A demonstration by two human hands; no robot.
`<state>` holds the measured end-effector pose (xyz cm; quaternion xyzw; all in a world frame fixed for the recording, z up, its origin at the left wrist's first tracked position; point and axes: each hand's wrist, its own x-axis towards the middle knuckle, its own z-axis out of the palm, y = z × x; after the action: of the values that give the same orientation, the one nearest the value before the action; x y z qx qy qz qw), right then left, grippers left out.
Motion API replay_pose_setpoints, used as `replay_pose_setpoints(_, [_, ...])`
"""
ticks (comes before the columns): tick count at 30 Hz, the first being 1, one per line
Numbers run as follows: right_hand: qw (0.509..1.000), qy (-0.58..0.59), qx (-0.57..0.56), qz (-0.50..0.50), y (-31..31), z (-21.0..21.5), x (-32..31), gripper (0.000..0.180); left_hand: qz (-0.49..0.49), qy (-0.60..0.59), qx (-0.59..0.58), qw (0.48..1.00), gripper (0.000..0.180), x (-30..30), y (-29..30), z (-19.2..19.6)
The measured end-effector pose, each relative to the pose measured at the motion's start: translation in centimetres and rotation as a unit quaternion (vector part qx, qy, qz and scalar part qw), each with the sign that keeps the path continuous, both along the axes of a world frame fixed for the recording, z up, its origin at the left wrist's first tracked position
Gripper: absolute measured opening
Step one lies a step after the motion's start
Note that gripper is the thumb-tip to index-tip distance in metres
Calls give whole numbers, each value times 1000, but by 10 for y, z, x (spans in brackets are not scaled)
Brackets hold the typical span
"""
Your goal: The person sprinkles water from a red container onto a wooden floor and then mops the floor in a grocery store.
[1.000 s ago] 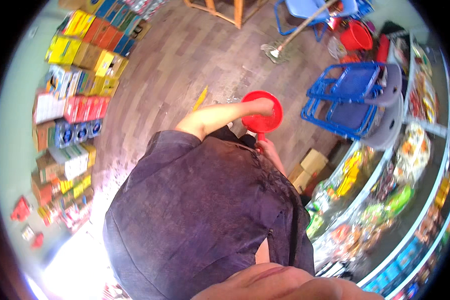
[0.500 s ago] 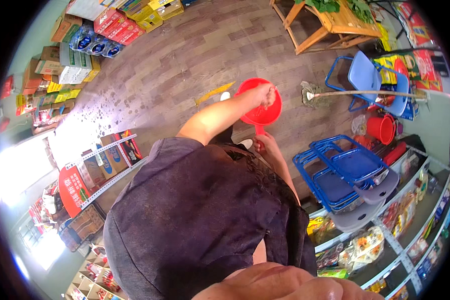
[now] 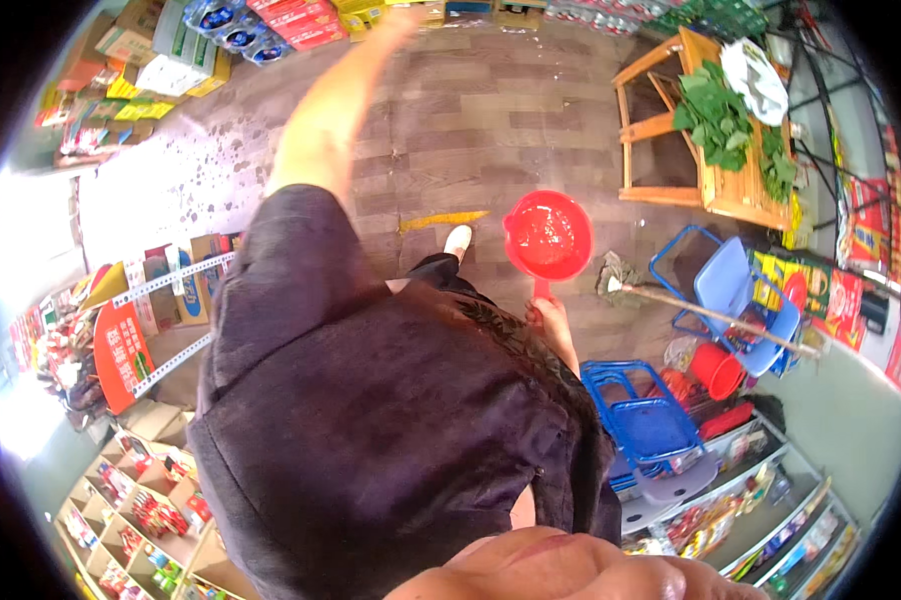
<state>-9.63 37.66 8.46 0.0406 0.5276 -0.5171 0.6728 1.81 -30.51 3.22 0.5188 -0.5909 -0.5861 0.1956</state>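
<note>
My right hand (image 3: 554, 322) grips the handle of a round red plastic scoop (image 3: 548, 237), held level in front of me over the wood-patterned floor; the scoop's inside glistens as if wet. My left arm stretches out far ahead, and my left hand (image 3: 403, 22) is blurred at the picture's top edge, above the floor near stacked goods. Whether its fingers are apart is unclear. My dark shirt fills the middle of the view, with one white shoe (image 3: 458, 240) showing below it.
Dark wet spots (image 3: 206, 165) speckle the floor at left. A wooden table with leafy greens (image 3: 723, 125) stands at upper right. Blue plastic chairs (image 3: 649, 420), a red bucket (image 3: 716, 370) and a long-handled mop (image 3: 691, 305) crowd the right. Shelves of packaged goods (image 3: 136, 330) line the left.
My left hand has left the red scoop and swung out far ahead to the upper left. The scoop stays in my right hand, and the view has turned.
</note>
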Motion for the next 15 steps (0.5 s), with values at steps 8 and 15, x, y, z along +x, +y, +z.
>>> replay_pose_setpoints(8, [994, 45, 48, 82, -108, 9, -46, 3, 181, -300, -368, 862, 31, 246, -49, 75])
replay_pose_setpoints(15, [976, 4, 21, 216, -238, 18, -49, 13, -1, -130, -211, 969, 37, 310, 6, 52])
